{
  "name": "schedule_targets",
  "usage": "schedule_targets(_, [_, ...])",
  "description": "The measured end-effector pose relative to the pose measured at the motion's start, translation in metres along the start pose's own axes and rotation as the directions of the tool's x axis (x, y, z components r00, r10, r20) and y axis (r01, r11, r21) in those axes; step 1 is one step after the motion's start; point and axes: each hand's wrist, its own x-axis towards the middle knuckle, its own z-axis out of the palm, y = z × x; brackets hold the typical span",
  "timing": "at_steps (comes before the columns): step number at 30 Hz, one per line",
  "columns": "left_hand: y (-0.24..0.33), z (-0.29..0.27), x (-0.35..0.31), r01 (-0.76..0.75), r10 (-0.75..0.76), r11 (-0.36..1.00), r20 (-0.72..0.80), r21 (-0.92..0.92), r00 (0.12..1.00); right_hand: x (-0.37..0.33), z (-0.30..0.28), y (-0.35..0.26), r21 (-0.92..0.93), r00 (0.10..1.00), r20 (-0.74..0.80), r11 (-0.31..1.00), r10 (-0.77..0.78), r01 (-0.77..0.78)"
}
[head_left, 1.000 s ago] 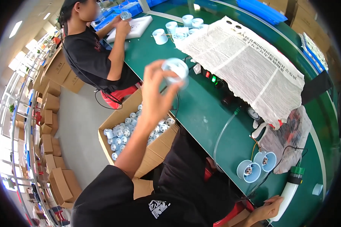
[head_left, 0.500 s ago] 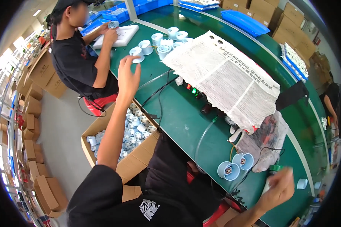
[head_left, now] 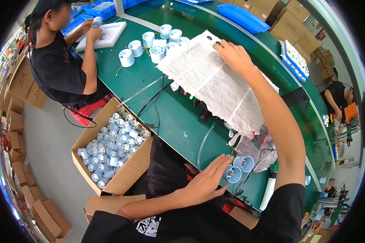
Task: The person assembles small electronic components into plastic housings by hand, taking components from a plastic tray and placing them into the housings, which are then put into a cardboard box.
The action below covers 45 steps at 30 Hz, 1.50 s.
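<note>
My right hand [head_left: 233, 54] reaches far across the green table [head_left: 178, 125], fingers curled on the far edge of a printed newspaper sheet [head_left: 215, 89] spread over things there. My left hand [head_left: 209, 178] lies flat with fingers apart at the table's near edge. Its fingertips touch two small white-and-blue cylinder parts [head_left: 237, 170] standing side by side. A crumpled clear plastic bag [head_left: 263, 148] lies just beyond them.
An open cardboard box [head_left: 109, 152] full of the same cylinder parts stands on the floor at left. Several more cylinders [head_left: 152, 44] stand at the far end. A seated person [head_left: 61, 60] works at a white tray [head_left: 105, 32]. Cables, a clear hose [head_left: 202, 141], blue trays [head_left: 243, 16] and stacked cartons surround the table.
My left hand came down from overhead, where it held a white part, to the table's near edge. My right arm stretched out from the lower right to the newspaper.
</note>
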Motion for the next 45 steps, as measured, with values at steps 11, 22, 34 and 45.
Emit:
schedule_targets(11, [-0.010,0.037,0.012,0.068,-0.066,0.997,-0.072,0.023,0.995,0.014,0.039,0.007,-0.276,0.979,-0.146,0.956,-0.144,0.099])
schedule_targets(22, [-0.026,0.019,0.005,0.070,-0.071,0.996,-0.014,-0.053,0.997,-0.231,-0.135,-0.152,0.324,0.908,-0.352,0.940,0.225,-0.107])
schedule_targets(34, [-0.033,0.025,0.008,0.016,-0.018,0.999,0.076,0.029,0.997,-0.311,-0.146,-0.227,0.614,0.774,-0.134,0.665,0.619,-0.425])
schedule_targets(45, [-0.031,0.025,0.010,-0.010,0.008,0.999,0.040,0.048,0.999,-0.276,-0.155,-0.248,0.611,0.058,0.764,-0.692,0.643,-0.385])
